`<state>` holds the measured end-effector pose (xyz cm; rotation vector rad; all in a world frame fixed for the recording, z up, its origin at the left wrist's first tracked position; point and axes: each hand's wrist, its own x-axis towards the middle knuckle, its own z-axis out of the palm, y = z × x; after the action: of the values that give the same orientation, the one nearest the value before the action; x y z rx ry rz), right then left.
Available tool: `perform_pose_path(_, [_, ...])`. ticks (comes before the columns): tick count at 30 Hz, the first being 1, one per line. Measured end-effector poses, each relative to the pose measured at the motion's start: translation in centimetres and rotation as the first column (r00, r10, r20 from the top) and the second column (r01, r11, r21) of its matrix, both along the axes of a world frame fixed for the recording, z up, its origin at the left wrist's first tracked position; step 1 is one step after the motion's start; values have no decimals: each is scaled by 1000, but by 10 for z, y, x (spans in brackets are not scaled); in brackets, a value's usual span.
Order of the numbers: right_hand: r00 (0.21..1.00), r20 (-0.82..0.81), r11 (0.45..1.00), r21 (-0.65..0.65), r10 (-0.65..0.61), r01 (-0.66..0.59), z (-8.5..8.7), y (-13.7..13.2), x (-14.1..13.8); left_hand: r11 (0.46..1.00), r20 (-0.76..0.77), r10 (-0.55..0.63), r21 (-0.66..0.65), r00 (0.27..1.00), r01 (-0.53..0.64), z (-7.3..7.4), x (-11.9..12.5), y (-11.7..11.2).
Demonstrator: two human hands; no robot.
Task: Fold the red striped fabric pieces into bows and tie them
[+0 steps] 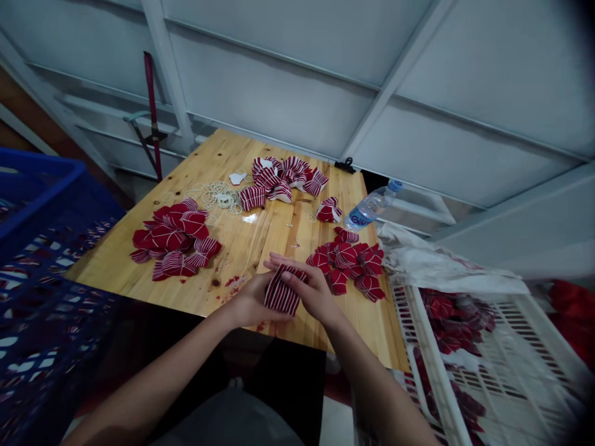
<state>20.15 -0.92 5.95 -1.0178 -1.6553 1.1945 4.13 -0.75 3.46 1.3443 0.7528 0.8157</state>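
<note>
Between my two hands, above the near edge of the wooden table [227,248], is a stack of red-and-white striped fabric pieces [282,296]. My left hand [253,300] grips the stack from the left and below. My right hand [313,291] closes on it from the right, the thumb lying over its top. To the left lies a heap of red striped fabric bundles [174,238], several pinched at the middle. Just right of my hands sits another heap of bundles [346,263]. Further back is a group of striped bundles [279,176].
Pale rubber bands [220,197] lie loose beside a white scrap [237,178]. A water bottle [372,207] leans at the right edge, near a black clip [344,165]. A blue crate [41,248] stands left; a white crate [437,365] with red fabric stands right.
</note>
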Motion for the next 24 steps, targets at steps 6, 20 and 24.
perform_pose_path(6, [986, -164, 994, -104, 12, -30, 3, -2, -7, 996, -42, 31, 80, 999, -27, -14, -7, 3])
perform_pose_path(20, [958, -184, 976, -61, -218, 210, -16, 9, -28, 996, -57, -71, 50, 996, 73, -10, -18, 21])
perform_pose_path(24, [847, -309, 897, -61, -433, 437, -23, 17, -39, 870, 131, 419, 224, 899, -438, -12, -14, 15])
